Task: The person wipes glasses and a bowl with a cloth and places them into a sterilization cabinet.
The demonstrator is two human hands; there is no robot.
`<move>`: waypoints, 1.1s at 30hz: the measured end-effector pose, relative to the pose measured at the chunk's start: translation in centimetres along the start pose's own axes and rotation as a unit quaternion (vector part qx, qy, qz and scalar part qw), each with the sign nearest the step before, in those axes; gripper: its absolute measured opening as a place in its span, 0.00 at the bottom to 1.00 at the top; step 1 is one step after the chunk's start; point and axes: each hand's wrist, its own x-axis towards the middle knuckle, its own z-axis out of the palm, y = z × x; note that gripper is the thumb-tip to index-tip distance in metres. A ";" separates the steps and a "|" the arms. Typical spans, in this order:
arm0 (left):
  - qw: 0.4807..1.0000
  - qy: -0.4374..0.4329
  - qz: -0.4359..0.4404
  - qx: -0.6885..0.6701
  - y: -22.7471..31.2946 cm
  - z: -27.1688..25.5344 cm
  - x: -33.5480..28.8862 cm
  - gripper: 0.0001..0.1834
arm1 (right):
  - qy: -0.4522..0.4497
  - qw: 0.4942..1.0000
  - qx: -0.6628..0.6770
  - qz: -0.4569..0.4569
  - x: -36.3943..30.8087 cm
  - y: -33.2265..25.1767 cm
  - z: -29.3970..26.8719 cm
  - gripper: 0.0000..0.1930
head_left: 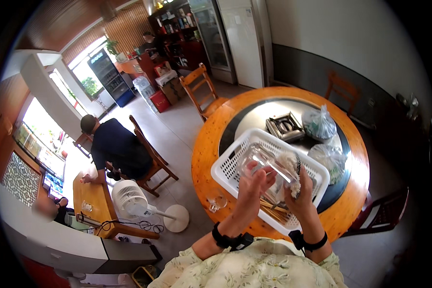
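Over a white plastic basket, my left hand is closed round a clear glass vessel, which lies tilted. My right hand grips a pale cloth with dark stripes and presses it against the vessel's end near that hand. Below my hands, chopsticks lie in the basket. Other clear items in it are partly hidden by my hands. Left of the basket, a glass mug rests on the round wooden table.
A metal stove-like warmer and two knotted plastic bags stand on the table's turntable. A chair is behind the table. To the left are a white fan and a seated person.
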 end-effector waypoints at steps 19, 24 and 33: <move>0.912 -0.127 0.198 0.336 2.3 -2.8 -1.0 0.63 | -0.021 0.666 0.502 0.552 -2.4 -1.0 0.9 0.18; 0.673 -0.101 0.325 0.657 4.8 -4.0 -4.4 0.44 | -0.037 0.800 0.391 0.454 -2.7 0.3 0.8 0.06; 0.644 -0.127 0.093 0.748 1.9 -7.6 -10.5 0.11 | -0.267 0.838 0.232 0.415 -5.7 0.6 4.5 0.11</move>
